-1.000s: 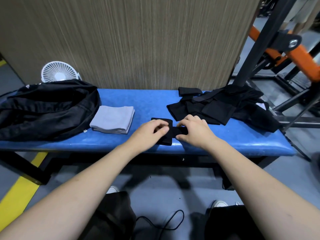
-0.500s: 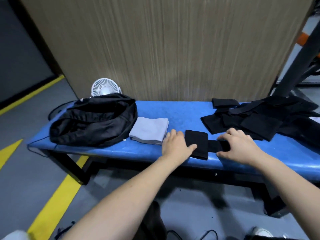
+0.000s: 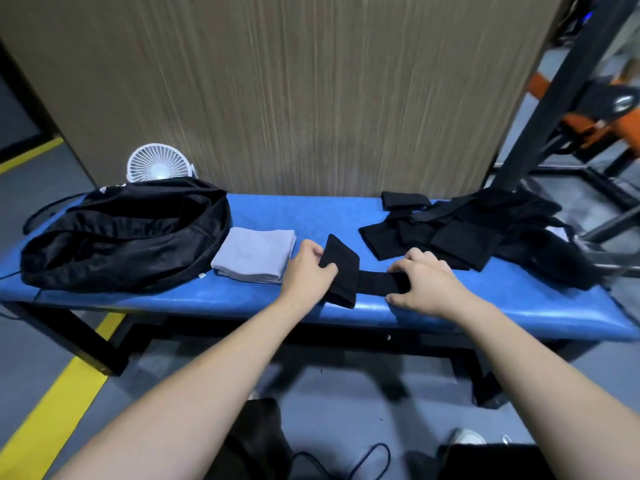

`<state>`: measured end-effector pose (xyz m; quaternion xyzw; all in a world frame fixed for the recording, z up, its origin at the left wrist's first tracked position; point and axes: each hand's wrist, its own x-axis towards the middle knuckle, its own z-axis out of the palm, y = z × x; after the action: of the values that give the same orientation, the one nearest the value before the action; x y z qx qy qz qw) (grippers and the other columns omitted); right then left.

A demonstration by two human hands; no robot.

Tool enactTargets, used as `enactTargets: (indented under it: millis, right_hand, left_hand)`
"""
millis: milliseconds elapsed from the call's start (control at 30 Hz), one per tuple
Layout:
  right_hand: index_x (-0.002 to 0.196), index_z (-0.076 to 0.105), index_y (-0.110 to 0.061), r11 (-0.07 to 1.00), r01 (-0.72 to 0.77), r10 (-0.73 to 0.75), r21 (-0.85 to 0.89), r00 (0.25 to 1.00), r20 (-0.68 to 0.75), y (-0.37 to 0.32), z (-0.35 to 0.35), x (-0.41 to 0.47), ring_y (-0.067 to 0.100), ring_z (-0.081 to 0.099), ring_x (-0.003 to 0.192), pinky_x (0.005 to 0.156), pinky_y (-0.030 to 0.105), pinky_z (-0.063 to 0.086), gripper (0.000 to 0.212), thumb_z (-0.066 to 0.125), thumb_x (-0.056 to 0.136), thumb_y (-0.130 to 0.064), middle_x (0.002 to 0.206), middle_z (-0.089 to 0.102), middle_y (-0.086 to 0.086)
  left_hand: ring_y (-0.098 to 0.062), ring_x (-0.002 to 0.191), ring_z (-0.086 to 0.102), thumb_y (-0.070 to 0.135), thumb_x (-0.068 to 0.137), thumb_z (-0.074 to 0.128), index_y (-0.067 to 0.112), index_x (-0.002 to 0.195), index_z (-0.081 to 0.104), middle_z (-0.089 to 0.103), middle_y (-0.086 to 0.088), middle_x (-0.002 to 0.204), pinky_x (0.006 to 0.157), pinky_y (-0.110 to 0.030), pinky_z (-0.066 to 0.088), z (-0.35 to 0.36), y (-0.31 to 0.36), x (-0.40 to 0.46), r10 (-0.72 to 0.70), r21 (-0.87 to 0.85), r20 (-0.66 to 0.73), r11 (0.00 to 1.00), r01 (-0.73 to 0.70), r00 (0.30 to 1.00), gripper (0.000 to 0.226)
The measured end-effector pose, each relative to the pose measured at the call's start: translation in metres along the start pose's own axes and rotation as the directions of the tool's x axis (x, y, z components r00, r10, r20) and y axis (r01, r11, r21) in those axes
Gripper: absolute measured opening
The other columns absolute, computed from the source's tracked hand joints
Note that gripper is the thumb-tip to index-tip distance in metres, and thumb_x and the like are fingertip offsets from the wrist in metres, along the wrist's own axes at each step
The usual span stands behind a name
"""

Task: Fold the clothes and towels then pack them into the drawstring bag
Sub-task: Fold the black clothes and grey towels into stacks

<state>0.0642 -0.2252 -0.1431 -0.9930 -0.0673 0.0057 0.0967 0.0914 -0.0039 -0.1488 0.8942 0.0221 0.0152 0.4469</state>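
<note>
A small black cloth piece [image 3: 343, 271] lies near the front edge of the blue bench [image 3: 485, 306]. My left hand [image 3: 308, 271] pinches its folded left part and lifts that edge off the bench. My right hand [image 3: 426, 282] presses down on its narrow right end [image 3: 377, 282]. A folded grey towel [image 3: 254, 254] rests just left of my left hand. The black drawstring bag [image 3: 121, 237] lies slumped at the bench's left end. A pile of black clothes [image 3: 467, 233] covers the right part of the bench.
A white fan [image 3: 157, 164] stands behind the bag against a wood-grain panel [image 3: 294, 91]. A black metal frame with orange parts [image 3: 568, 91] rises at the right. Yellow floor lines [image 3: 52, 417] run at lower left. A cable [image 3: 346, 459] lies on the floor.
My left hand went from resting flat beside the black piece to gripping its folded part and raising the edge. My right hand stays on the narrow end. The camera view shifted.
</note>
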Motion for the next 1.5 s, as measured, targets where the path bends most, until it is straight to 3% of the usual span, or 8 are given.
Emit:
enactTargets:
  millis: [233, 333, 433, 533, 667, 867, 1100, 1500]
  right_hand:
    - [0.134, 0.053, -0.024, 0.996, 0.036, -0.037, 0.086, 0.999, 0.010, -0.002, 0.001, 0.000, 0.019, 0.043, 0.113, 0.097, 0.035, 0.037, 0.066, 0.073, 0.075, -0.046, 0.119, 0.048, -0.005]
    - [0.141, 0.045, -0.023, 0.992, 0.026, -0.024, 0.127, 1.000, -0.016, -0.001, 0.002, -0.001, 0.021, 0.045, 0.116, 0.100, 0.038, 0.038, 0.078, 0.076, 0.073, -0.045, 0.125, 0.053, -0.003]
    - [0.148, 0.036, -0.020, 0.984, -0.003, 0.008, 0.177, 0.999, -0.031, 0.003, 0.001, -0.001, 0.023, 0.047, 0.116, 0.101, 0.039, 0.038, 0.089, 0.077, 0.073, -0.042, 0.124, 0.057, -0.001]
    - [0.152, 0.031, -0.018, 0.983, -0.013, 0.019, 0.185, 0.999, -0.032, 0.010, 0.000, -0.002, 0.022, 0.048, 0.117, 0.104, 0.039, 0.036, 0.087, 0.075, 0.077, -0.033, 0.126, 0.058, -0.001]
    - [0.149, 0.033, -0.022, 0.976, -0.031, 0.034, 0.216, 0.999, -0.010, 0.022, -0.005, -0.005, 0.020, 0.048, 0.120, 0.107, 0.039, 0.034, 0.079, 0.072, 0.081, -0.020, 0.122, 0.056, -0.006]
    - [0.130, 0.057, -0.033, 0.975, 0.059, -0.053, 0.214, 0.998, -0.035, 0.018, -0.001, -0.007, 0.017, 0.043, 0.120, 0.102, 0.037, 0.034, 0.043, 0.067, 0.088, -0.038, 0.123, 0.047, -0.007]
    - [0.128, 0.058, -0.033, 0.987, 0.085, -0.081, 0.135, 0.996, -0.037, 0.009, 0.004, -0.002, 0.019, 0.044, 0.116, 0.098, 0.036, 0.035, 0.049, 0.071, 0.084, -0.047, 0.123, 0.048, -0.005]
    - [0.129, 0.057, -0.030, 0.988, 0.109, -0.100, 0.110, 0.991, -0.087, -0.029, 0.018, 0.022, 0.021, 0.045, 0.112, 0.095, 0.034, 0.033, 0.049, 0.069, 0.085, -0.049, 0.121, 0.049, -0.003]
  left_hand:
    - [-0.001, 0.078, 0.049, 0.017, 0.087, 0.063, 0.021, 0.109, 0.053, 0.050, 0.007, 0.100, 0.071, -0.022, 0.034, 0.000, 0.019, -0.015, 0.236, 0.011, -0.095, 0.972, -0.236, 0.967, 0.024]
    - [0.007, 0.072, 0.048, 0.025, 0.088, 0.067, 0.022, 0.110, 0.055, 0.050, 0.007, 0.103, 0.072, -0.020, 0.038, 0.010, 0.027, -0.022, 0.334, -0.034, -0.001, 0.942, -0.334, 0.942, 0.025]
    - [-0.002, 0.075, 0.052, 0.046, 0.086, 0.069, 0.027, 0.111, 0.059, 0.053, 0.010, 0.109, 0.077, -0.023, 0.044, 0.022, 0.033, -0.027, 0.399, -0.003, 0.136, 0.916, -0.402, 0.907, 0.033]
    - [-0.011, 0.097, 0.056, 0.050, 0.091, 0.061, 0.028, 0.113, 0.062, 0.053, 0.010, 0.114, 0.089, -0.028, 0.045, 0.031, 0.029, -0.027, 0.389, 0.117, 0.243, 0.898, -0.425, 0.889, 0.031]
    - [-0.013, 0.117, 0.046, 0.026, 0.095, 0.059, 0.022, 0.121, 0.064, 0.050, 0.008, 0.121, 0.103, -0.031, 0.040, 0.035, 0.018, -0.020, 0.368, 0.238, 0.331, 0.858, -0.454, 0.869, 0.026]
    - [-0.012, 0.113, 0.044, 0.033, 0.095, 0.060, 0.025, 0.120, 0.065, 0.051, 0.010, 0.118, 0.100, -0.028, 0.038, 0.036, 0.016, -0.018, 0.412, 0.285, 0.289, 0.824, -0.489, 0.864, 0.027]
    - [-0.012, 0.113, 0.046, 0.037, 0.096, 0.057, 0.034, 0.122, 0.062, 0.049, 0.012, 0.119, 0.102, -0.029, 0.035, 0.027, 0.008, -0.014, 0.409, 0.366, 0.282, 0.791, -0.491, 0.868, 0.027]
    - [-0.019, 0.116, 0.048, 0.036, 0.098, 0.051, 0.029, 0.128, 0.059, 0.052, 0.007, 0.125, 0.102, -0.033, 0.033, 0.007, -0.008, -0.006, 0.407, 0.544, 0.179, 0.718, -0.435, 0.896, 0.032]
